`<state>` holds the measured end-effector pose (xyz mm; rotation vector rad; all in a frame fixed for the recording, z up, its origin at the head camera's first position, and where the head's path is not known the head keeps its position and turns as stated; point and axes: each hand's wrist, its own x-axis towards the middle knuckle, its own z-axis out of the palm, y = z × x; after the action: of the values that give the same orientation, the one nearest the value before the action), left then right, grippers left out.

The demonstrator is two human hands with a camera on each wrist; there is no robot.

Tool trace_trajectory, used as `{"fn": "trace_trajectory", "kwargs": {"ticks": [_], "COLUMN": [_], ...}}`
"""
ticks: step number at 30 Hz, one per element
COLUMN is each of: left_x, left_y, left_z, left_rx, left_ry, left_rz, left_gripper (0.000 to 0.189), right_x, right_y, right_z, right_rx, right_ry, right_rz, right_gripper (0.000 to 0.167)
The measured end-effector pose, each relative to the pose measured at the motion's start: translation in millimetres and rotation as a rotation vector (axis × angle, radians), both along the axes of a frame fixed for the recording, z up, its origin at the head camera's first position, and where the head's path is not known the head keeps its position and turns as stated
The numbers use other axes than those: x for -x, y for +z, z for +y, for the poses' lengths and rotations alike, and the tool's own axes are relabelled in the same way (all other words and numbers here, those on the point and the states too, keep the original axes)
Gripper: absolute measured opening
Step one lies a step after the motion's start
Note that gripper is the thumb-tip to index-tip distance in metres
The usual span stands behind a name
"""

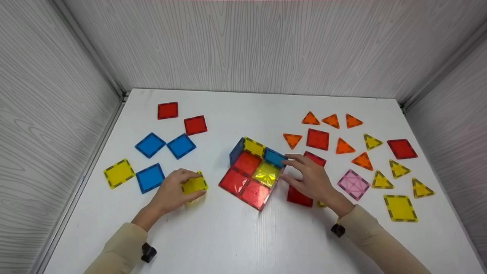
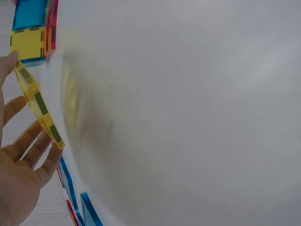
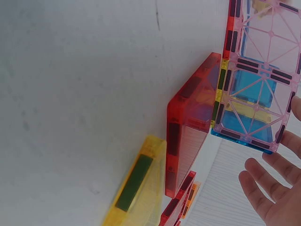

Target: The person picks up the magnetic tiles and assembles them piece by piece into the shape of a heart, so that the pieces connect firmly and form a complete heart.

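My left hand (image 1: 171,192) pinches a yellow square tile (image 1: 195,184) between thumb and fingers, just above the table and to the left of the open box (image 1: 236,182). The tile is see-through plastic with dark bars set along its rim. My right hand (image 1: 310,179) has its fingers loosely spread, touching the box at its right corner. The box has a floor of shiny red and yellow squares with low upright walls in blue and yellow; its pink panels (image 3: 256,106) carry a raised lattice of crossing ribs.

To my left lie flat red, blue and yellow squares; to my right, orange triangles (image 1: 344,146), yellow triangles (image 1: 398,169), more squares and a ribbed pink square (image 1: 354,184). Under everything is a smooth white tabletop (image 1: 228,243) with soft reflections, enclosed by pale grey wood-grain panels (image 1: 243,45).
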<state>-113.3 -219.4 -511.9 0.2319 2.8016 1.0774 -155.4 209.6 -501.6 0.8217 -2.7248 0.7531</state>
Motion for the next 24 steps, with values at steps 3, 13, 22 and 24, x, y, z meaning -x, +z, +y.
{"fn": "trace_trajectory", "kwargs": {"ticks": [3, 13, 22, 24], "left_x": [6.4, 31.2, 52.3, 54.4], "left_y": [0.2, 5.3, 11.1, 10.8], "left_z": [19.0, 55.6, 73.5, 76.4], "left_rx": [-0.101, -0.336, -0.385, -0.383], "left_ry": [0.057, 0.131, 0.158, 0.149], "left_rz": [-0.049, -0.213, -0.355, -0.369], "left_gripper": [0.05, 0.049, 0.05, 0.051], "right_x": [-0.9, 0.2, -0.2, -0.1], "right_y": [-1.0, -1.4, 1.1, 1.5], "right_z": [-0.2, 0.1, 1.7, 1.8], "right_rx": [-0.005, -0.004, -0.016, -0.017], "right_ry": [0.001, 0.017, -0.001, -0.004], "right_rz": [0.007, 0.024, -0.018, -0.016], "right_gripper": [0.046, 0.045, 0.046, 0.046]}}
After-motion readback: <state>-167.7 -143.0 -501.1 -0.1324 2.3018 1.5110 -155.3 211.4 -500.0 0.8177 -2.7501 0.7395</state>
